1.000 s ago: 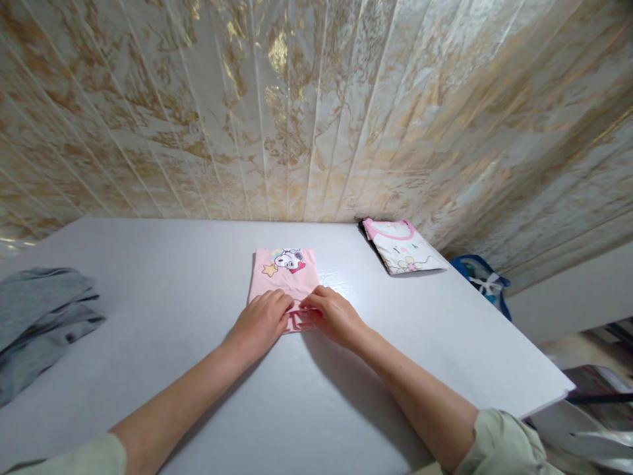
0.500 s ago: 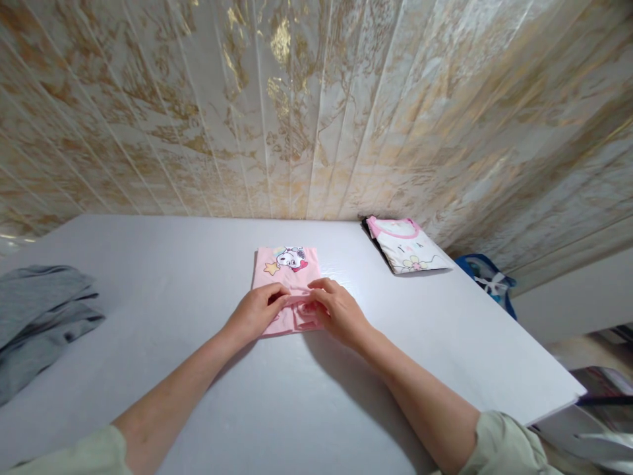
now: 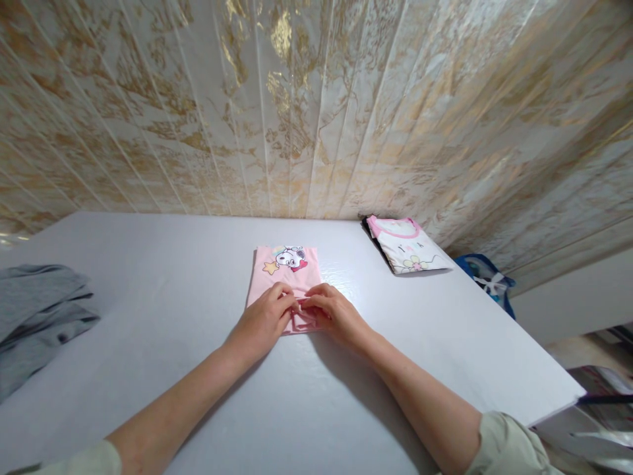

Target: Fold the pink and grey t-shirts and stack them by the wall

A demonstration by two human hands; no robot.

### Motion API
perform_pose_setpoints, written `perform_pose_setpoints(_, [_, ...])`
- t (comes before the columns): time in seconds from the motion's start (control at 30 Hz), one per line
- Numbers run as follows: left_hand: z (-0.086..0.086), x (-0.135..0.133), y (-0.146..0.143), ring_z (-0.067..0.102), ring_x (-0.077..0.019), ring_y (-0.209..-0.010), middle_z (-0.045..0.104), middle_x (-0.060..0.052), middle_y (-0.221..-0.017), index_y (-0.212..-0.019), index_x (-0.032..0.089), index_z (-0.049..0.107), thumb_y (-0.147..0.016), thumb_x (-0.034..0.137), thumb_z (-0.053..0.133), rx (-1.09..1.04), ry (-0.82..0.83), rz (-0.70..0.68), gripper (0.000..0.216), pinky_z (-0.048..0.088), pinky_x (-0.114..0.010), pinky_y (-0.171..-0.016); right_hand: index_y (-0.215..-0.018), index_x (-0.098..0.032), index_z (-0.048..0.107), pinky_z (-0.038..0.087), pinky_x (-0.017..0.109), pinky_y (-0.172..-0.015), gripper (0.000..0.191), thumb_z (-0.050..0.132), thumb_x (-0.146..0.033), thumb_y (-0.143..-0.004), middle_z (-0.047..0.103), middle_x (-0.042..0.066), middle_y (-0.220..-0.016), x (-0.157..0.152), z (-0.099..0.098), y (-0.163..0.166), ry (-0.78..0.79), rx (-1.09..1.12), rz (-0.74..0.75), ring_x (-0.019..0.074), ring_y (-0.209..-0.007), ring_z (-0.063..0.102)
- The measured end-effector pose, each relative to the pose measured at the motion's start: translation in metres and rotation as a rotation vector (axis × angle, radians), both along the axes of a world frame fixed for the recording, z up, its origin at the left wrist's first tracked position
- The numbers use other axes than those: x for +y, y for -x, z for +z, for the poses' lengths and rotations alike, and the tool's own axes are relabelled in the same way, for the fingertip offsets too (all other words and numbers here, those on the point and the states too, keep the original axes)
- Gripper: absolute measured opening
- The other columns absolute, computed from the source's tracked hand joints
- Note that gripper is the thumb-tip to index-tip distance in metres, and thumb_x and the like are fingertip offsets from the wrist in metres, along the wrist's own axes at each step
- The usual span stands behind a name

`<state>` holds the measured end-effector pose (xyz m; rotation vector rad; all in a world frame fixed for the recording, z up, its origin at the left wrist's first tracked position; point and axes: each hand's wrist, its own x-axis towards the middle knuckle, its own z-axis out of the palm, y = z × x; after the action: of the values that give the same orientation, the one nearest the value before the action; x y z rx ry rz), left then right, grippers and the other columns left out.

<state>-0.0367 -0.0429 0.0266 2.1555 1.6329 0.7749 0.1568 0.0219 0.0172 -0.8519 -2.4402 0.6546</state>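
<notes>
A pink folded garment (image 3: 270,282) with a cartoon dog and a star printed on it lies flat in the middle of the white table. At its near part the cloth is bunched up between my two hands. My left hand (image 3: 271,315) pinches this gathered fabric with thumb and fingers. Close beside it, almost touching, my right hand (image 3: 337,313) grips the same gathers from the right. The fingertips hide part of the bunched cloth.
Grey clothing (image 3: 42,316) lies loosely at the table's left side. A folded white top with pink trim (image 3: 410,247) rests at the back right, over something black. Beyond the right edge sits a blue bag (image 3: 489,284). A patterned curtain (image 3: 277,119) hangs behind the white table (image 3: 208,251).
My left hand has slid right and slightly toward me, closer to my right hand. My right hand has barely shifted. The pink garment stays in place.
</notes>
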Motion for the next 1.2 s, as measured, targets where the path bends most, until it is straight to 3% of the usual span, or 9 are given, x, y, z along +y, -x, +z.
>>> perform_pose_setpoints(0.13, [-0.004,0.000,-0.001,0.059,-0.0192,-0.096,0.057,-0.004,-0.104,-0.095,0.023,0.058,-0.090,0.018,0.043,0.047,-0.014,0.013,0.017,0.048,-0.033,-0.083,-0.099,-0.023,0.073,0.046,0.028,-0.085,0.021,0.061,-0.011,-0.086,0.061,0.005,-0.105,-0.001,0.001,0.000,0.057,0.037,0.004,0.0162,-0.096,0.058])
perform_pose_setpoints(0.37, [-0.008,-0.001,-0.001,0.058,-0.0204,-0.104,0.056,-0.005,-0.113,-0.102,0.024,0.059,-0.088,0.019,0.051,0.074,-0.058,0.000,0.016,0.048,-0.035,-0.089,-0.093,-0.023,0.075,0.047,0.030,-0.086,0.023,0.061,-0.006,-0.085,0.061,0.005,-0.104,0.003,-0.003,0.000,0.129,0.143,0.036,0.0164,-0.096,0.059])
perform_pose_setpoints(0.6, [-0.013,0.000,-0.002,0.057,-0.0196,-0.104,0.058,-0.003,-0.114,-0.102,0.025,0.060,-0.087,0.016,0.055,0.090,-0.092,0.025,0.019,0.048,-0.035,-0.089,-0.096,-0.024,0.074,0.045,0.034,-0.092,0.033,0.055,-0.002,-0.082,0.061,0.004,-0.108,0.001,-0.002,0.002,0.088,0.134,0.062,0.0177,-0.101,0.058])
perform_pose_setpoints(0.9, [-0.013,-0.003,-0.006,0.057,-0.0195,-0.105,0.058,-0.003,-0.116,-0.095,0.024,0.060,-0.085,0.013,0.056,0.109,-0.117,0.059,0.015,0.048,-0.035,-0.090,-0.091,-0.018,0.064,0.043,0.033,-0.085,0.011,0.060,-0.013,-0.083,0.061,0.005,-0.101,-0.005,0.004,0.004,0.031,0.040,-0.012,0.0179,-0.093,0.058])
perform_pose_setpoints(1.0, [-0.012,-0.003,-0.006,0.056,-0.0195,-0.106,0.057,-0.003,-0.117,-0.093,0.024,0.061,-0.086,0.012,0.055,0.116,-0.126,0.043,0.015,0.048,-0.036,-0.091,-0.097,-0.019,0.063,0.043,0.031,-0.082,0.020,0.058,-0.009,-0.081,0.062,0.004,-0.096,-0.005,0.005,0.004,0.011,0.016,-0.022,0.0172,-0.089,0.058])
perform_pose_setpoints(1.2, [-0.011,-0.006,-0.008,0.055,-0.0221,-0.110,0.058,-0.005,-0.121,-0.100,0.024,0.066,-0.089,0.016,0.054,0.156,-0.123,0.028,0.018,0.048,-0.040,-0.095,-0.101,-0.021,0.066,0.043,0.030,-0.087,0.032,0.056,-0.001,-0.078,0.063,0.004,-0.105,-0.003,0.006,0.003,-0.014,-0.019,0.010,0.0169,-0.096,0.059])
